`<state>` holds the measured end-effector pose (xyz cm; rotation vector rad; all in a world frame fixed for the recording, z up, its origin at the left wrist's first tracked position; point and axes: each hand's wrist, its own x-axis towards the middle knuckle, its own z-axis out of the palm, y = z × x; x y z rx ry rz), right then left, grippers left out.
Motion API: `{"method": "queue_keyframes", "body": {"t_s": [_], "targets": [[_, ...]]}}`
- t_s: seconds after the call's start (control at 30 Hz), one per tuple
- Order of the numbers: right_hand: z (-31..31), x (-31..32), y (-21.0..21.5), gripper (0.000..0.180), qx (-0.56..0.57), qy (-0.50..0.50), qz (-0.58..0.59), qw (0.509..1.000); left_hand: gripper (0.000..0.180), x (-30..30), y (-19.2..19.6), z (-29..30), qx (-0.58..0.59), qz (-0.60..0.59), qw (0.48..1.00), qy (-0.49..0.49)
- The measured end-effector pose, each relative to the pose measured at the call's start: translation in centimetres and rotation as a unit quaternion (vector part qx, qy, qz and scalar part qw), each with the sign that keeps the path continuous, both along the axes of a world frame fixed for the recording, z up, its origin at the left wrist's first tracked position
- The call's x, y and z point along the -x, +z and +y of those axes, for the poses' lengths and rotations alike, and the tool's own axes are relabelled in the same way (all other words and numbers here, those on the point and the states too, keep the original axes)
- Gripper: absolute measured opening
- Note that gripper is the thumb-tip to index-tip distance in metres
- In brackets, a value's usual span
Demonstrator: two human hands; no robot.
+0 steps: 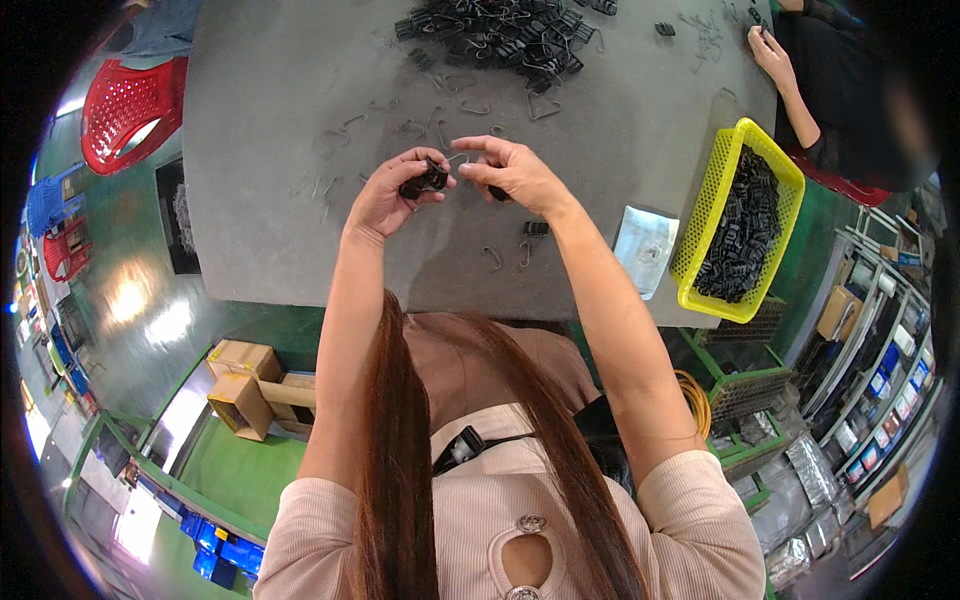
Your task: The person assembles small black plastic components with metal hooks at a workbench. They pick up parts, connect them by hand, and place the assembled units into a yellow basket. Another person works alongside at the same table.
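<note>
My left hand (378, 198) pinches a black plastic buckle (428, 178) between thumb and fingers, above the grey table (270, 240). Close to its right, my right hand (522, 178) has thumb and fingertips on a thin bent wire hook (457, 157), which reaches toward the buckle. Whether the wire touches the buckle I cannot tell. Another small black piece (498, 193) shows under the right hand's curled fingers, mostly hidden. Nearer me on the table lie loose wire hooks (491, 258) and a black buckle piece (536, 229).
A large heap of black buckles with hooks (500, 40) covers the far middle, with scattered wire hooks (473, 107) before it. At right stand a yellow basket (690, 262) of black pieces and a clear plastic bag (645, 250). Another person's hand (772, 58) works at the far right.
</note>
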<state>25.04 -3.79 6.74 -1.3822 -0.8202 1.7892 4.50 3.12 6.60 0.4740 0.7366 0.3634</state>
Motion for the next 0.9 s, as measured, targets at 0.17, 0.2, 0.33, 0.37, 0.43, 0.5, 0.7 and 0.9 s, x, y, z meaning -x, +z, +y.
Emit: {"method": "queue_keyframes", "body": {"t_s": [0.17,0.2,0.33,0.37,0.43,0.5,0.7,0.9], "targets": [[0.1,0.9,-0.8,0.025,-0.014,0.043,-0.105,0.993,0.02,0.2,-0.1,-0.4,-0.024,0.043,0.999,0.023],[0.0,1.0,-0.8,0.026,0.004,0.052,-0.104,0.993,0.02,0.2,-0.1,-0.5,-0.034,0.06,0.997,0.037],[0.0,1.3,0.9,0.029,0.119,0.074,-0.048,0.989,0.022,0.0,-0.3,-1.1,-0.05,0.091,0.993,0.056],[0.0,1.3,1.4,0.029,0.158,0.076,-0.021,0.984,0.022,0.2,-0.4,-1.2,-0.043,0.078,0.994,0.056],[-0.2,1.2,1.1,0.03,0.157,0.077,0.031,0.984,0.021,0.4,-0.6,-1.4,-0.012,0.033,0.998,0.054],[-0.4,1.2,0.9,0.03,0.17,0.065,0.085,0.98,0.018,0.4,-0.8,-1.3,0.038,-0.035,0.997,0.053],[-0.6,1.2,0.4,0.029,0.26,-0.055,0.206,0.942,0.019,0.0,-1.8,-1.6,-0.131,0.041,0.986,0.096],[-0.4,0.9,0.3,0.03,0.281,-0.124,0.226,0.925,0.014,-0.8,-1.2,-1.3,-0.291,0.108,0.95,0.04]]}}
